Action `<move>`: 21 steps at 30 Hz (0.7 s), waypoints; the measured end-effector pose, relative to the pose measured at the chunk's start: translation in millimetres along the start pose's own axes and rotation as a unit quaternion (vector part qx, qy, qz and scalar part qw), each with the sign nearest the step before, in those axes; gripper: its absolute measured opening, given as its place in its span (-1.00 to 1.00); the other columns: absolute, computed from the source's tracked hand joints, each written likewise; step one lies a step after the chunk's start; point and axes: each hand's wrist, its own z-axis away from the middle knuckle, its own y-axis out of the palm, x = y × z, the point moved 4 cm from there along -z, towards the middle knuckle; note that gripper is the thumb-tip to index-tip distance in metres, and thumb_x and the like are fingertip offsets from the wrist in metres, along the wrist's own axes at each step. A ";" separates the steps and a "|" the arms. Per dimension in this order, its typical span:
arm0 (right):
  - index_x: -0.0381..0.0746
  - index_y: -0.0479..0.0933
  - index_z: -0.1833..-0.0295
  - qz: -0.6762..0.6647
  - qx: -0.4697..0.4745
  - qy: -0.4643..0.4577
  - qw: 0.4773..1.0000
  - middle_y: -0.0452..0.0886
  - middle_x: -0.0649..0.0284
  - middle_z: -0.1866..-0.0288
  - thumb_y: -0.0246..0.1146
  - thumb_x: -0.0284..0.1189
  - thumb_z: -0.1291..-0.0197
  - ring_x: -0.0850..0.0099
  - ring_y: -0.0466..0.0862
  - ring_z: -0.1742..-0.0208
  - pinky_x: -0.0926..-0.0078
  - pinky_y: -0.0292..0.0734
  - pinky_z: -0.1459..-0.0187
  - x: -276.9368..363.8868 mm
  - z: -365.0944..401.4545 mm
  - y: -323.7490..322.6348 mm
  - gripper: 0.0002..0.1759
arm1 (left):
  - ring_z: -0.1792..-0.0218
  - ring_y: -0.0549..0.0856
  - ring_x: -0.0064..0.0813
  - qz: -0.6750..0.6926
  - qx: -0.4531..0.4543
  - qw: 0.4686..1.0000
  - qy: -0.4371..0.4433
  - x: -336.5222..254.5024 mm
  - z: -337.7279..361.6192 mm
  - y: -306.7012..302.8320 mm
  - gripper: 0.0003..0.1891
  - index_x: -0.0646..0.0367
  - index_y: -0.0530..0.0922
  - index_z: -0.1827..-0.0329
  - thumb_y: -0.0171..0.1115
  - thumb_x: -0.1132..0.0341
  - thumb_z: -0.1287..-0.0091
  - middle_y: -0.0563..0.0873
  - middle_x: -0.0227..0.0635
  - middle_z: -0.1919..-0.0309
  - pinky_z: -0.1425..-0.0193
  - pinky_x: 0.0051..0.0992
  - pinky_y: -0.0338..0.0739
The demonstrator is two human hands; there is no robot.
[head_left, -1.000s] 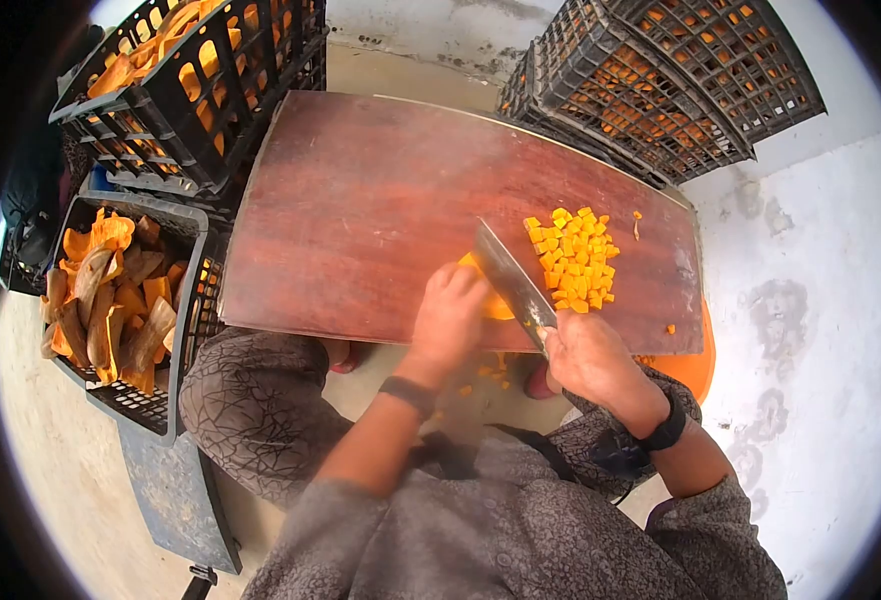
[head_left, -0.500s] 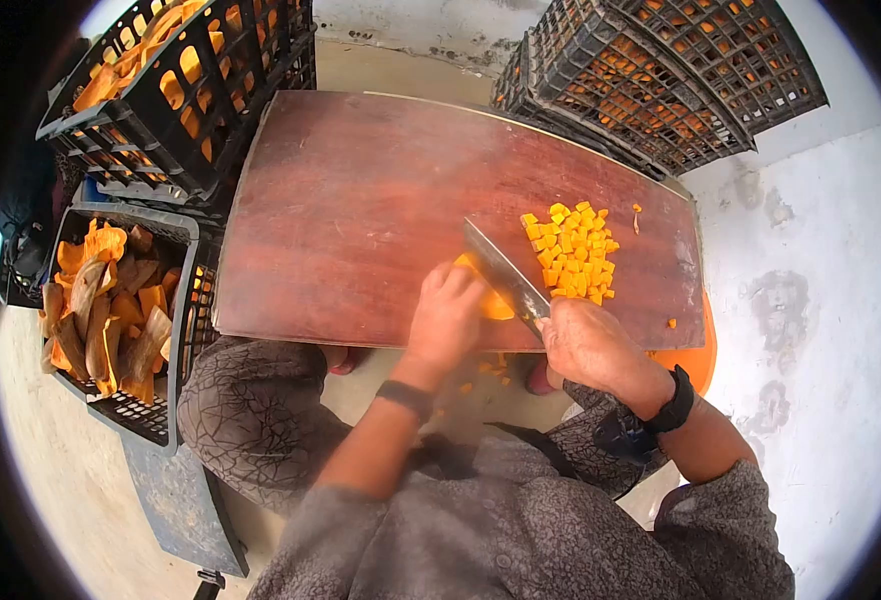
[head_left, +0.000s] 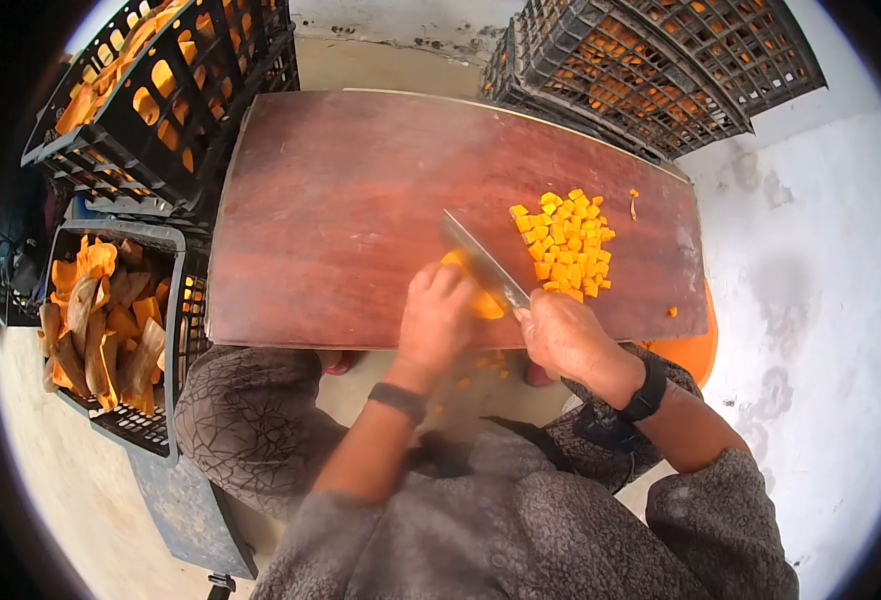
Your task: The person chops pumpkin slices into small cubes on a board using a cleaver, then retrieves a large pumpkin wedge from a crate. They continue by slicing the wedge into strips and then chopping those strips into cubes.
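Cleaver on the orange slab, at the near edge of my counter (head_left: 340, 190)

The cleaver (head_left: 482, 262) is a broad grey steel blade. Its handle is hidden in my right hand (head_left: 560, 335), and the blade slants away from me toward the left, edge down on the slab. The slab (head_left: 487, 305) is a flat piece of bright orange flesh (pumpkin or squash, I can't tell which). It lies close to the counter's near edge, mostly covered by my left hand (head_left: 435, 318), with only bits showing beside my fingers. Just right of the blade sits the heap of cubes (head_left: 563, 247), small dice of the same orange packed loosely together, with a few strays lying apart further right.
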 end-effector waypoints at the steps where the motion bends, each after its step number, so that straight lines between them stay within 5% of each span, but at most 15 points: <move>1: -0.40 0.52 0.28 -0.001 0.000 0.003 1.000 0.61 -0.22 0.39 0.15 -0.36 -0.34 -0.20 0.64 0.25 -0.04 0.53 0.19 -1.0 0.6 -1.5 -0.72 | -0.10 0.50 -0.05 -0.001 -0.003 1.000 0.000 -2.2 -1.4 -2.3 -0.72 0.18 0.58 0.10 0.22 0.53 -0.09 0.56 -0.20 0.06 -0.19 -0.12 0.44; 21: -0.37 0.46 0.27 0.016 -0.025 -0.041 0.999 0.63 -0.15 0.45 0.19 -0.40 -0.28 -0.11 0.68 0.33 0.00 0.58 0.23 -20.5 -10.2 27.5 -0.79 | -0.04 0.52 -0.03 -0.014 0.008 1.000 -0.006 -0.4 -2.7 2.0 -0.73 0.23 0.59 0.06 0.21 0.54 -0.16 0.58 -0.16 0.07 -0.21 -0.13 0.41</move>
